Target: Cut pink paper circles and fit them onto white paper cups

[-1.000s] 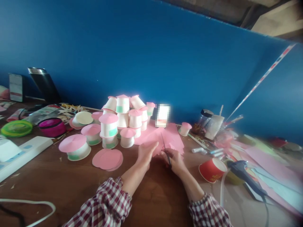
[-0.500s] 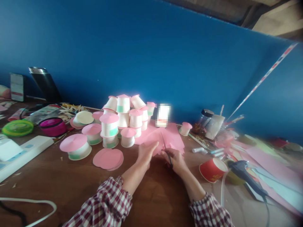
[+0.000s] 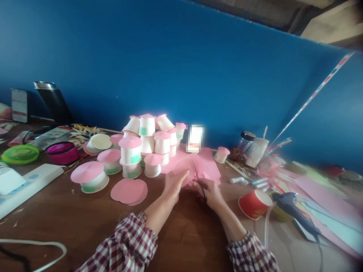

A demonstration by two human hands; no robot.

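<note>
Pink paper (image 3: 185, 163) just ahead of both hands; L hand (image 3: 172, 186) has it pinched, thumb up, prob. to steady it; R hand (image 3: 212, 193) curled round scissors (image 3: 203, 191), blade gap unclear; pink discs (image 3: 129, 190) sit left, prob. for elbow room

Your left sleeve (image 3: 127, 240) is checked cloth, dark wine red and white in small squares, and it bunches in loose, soft folds. Its cuff (image 3: 151, 228) draws in to a gathered, slightly frilled edge. Your right sleeve (image 3: 252, 253) carries the same check in the same two colours and ends in a puckered band. Past the cloth, your forearms (image 3: 157, 213) and fingers (image 3: 182, 177) are bare.
</note>
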